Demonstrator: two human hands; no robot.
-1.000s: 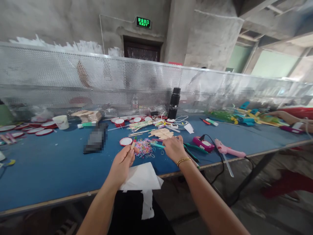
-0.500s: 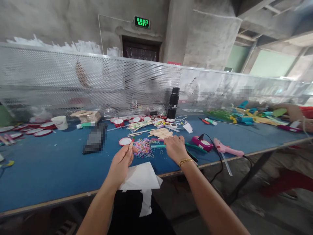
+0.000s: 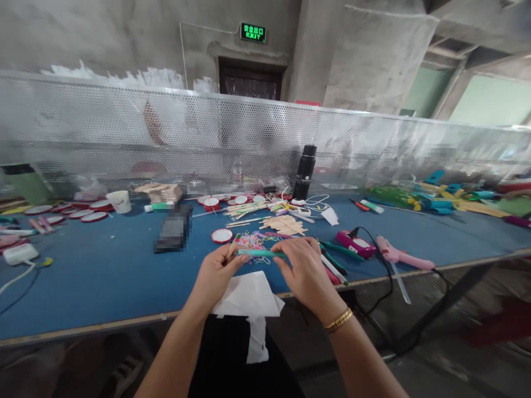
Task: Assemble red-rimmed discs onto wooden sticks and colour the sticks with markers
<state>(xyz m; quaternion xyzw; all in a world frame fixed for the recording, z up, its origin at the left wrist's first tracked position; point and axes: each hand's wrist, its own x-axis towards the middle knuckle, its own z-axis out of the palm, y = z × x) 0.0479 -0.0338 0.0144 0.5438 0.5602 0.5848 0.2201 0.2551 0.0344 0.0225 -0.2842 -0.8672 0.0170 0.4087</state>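
Observation:
In the head view my left hand (image 3: pixel 215 276) pinches a wooden craft stick (image 3: pixel 231 250) whose top end is coloured green and red. My right hand (image 3: pixel 305 271) is closed on a slim teal marker pen (image 3: pixel 259 253), held level, its far end reaching my left fingertips. Whether the left fingers also grip the pen, I cannot tell. Right behind the pen lies a pile of small coloured rubber bands (image 3: pixel 251 240). White paper (image 3: pixel 249 293) sits below my hands at the table edge and hangs over it.
Plain craft sticks (image 3: pixel 284 225) lie past the rubber bands, with a red-rimmed white disc (image 3: pixel 222 236) to their left. A black bottle (image 3: pixel 305 172) stands behind. Right of my hand are more pens (image 3: pixel 332 260), a purple box (image 3: pixel 355 244) and a pink glue gun (image 3: pixel 404 257) with a cord.
My right hand has picked the teal pen up off the table and brought it left to the craft stick. My left hand still holds the stick. The view has shifted slightly left.

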